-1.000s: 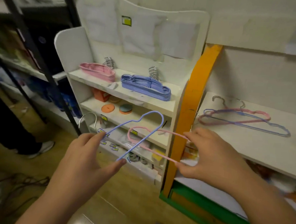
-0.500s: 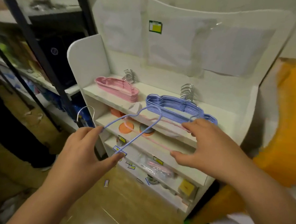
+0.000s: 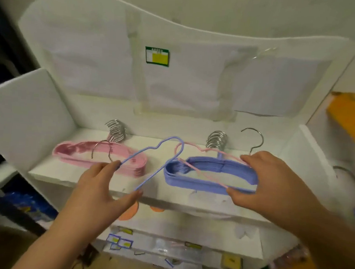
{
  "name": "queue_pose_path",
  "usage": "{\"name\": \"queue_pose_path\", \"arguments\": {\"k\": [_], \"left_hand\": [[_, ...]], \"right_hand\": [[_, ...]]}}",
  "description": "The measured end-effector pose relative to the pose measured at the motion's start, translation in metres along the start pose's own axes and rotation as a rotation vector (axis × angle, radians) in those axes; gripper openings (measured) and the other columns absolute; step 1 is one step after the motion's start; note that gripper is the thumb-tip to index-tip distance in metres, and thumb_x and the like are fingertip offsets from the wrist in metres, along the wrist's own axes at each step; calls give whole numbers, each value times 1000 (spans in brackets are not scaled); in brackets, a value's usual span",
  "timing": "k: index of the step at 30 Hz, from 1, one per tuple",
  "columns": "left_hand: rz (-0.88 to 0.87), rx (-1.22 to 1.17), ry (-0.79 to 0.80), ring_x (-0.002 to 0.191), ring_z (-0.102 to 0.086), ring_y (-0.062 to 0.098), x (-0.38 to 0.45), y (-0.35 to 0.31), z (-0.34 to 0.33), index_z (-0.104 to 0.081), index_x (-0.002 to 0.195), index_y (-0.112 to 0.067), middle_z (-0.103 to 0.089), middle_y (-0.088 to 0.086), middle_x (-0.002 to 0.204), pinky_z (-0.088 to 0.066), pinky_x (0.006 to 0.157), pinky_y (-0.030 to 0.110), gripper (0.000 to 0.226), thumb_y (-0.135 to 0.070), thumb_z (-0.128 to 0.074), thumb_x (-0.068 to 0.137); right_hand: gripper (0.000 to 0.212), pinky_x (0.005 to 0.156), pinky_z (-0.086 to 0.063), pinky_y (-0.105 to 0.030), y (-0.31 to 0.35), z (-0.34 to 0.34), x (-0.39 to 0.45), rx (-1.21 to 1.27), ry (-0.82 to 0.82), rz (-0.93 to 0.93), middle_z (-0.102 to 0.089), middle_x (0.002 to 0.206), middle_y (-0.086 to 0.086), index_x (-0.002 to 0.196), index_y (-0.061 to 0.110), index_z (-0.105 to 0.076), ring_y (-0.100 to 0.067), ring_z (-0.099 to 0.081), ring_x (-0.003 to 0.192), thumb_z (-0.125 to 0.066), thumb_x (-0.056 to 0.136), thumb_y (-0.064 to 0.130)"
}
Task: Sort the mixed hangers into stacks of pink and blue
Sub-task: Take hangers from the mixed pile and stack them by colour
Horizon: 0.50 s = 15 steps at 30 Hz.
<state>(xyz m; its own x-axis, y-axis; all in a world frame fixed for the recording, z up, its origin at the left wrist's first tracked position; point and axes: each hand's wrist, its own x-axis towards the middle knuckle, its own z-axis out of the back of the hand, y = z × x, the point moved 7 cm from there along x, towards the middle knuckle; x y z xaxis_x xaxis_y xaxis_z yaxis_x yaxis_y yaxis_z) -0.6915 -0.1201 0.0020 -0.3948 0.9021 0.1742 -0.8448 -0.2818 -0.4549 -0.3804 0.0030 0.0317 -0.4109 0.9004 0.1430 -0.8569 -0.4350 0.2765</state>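
Observation:
On the white top shelf lie two stacks: pink hangers on the left, blue hangers on the right, each with a bunch of metal hooks at the back. My left hand grips a single blue hanger, held above the pink stack and the gap between the stacks. My right hand grips a single pink hanger, which crosses over the blue stack; its metal hook rises behind my fingers. The two held hangers overlap near the middle.
A tall white back panel with taped plastic and a green-yellow label stands behind the shelf. White side walls close the shelf at both ends. Lower shelves hold orange discs and small packets. An orange board stands at the right.
The view has closed in on the white shelf unit. Both hands have carried their hangers up from below to the level of the top shelf, over the two stacks.

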Motion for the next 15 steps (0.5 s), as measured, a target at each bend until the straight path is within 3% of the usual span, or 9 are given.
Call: {"name": "queue_pose_path", "arguments": {"k": [5,9,15], "left_hand": [[-187,38,81,121,-45,18,70,10,-9,-51,135,-26,-51,-4,126,-40,99,36,86,-72,-68,64],[-325,141,113,109,-53,25,95,-6,-23,-58,127,-22,-59,2,112,-46,87,38,87,-76,-61,58],[-613,149,240,97,-52,24,96,-82,-81,-57,123,-27,-54,-2,103,-48,81,36,81,-76,-51,60]], "right_hand": [[85,78,-41,-29,3,2,12,-133,-71,-188,-56,106,-3,127,12,-56,-18,-50,93,-64,63,67],[83,80,-40,-30,-5,8,6,-106,-134,-323,-54,110,0,130,14,-53,-17,-49,100,-69,65,62],[84,83,-37,-26,-17,22,-3,-74,-190,-350,-51,121,3,136,18,-48,-12,-45,107,-69,68,63]]}}
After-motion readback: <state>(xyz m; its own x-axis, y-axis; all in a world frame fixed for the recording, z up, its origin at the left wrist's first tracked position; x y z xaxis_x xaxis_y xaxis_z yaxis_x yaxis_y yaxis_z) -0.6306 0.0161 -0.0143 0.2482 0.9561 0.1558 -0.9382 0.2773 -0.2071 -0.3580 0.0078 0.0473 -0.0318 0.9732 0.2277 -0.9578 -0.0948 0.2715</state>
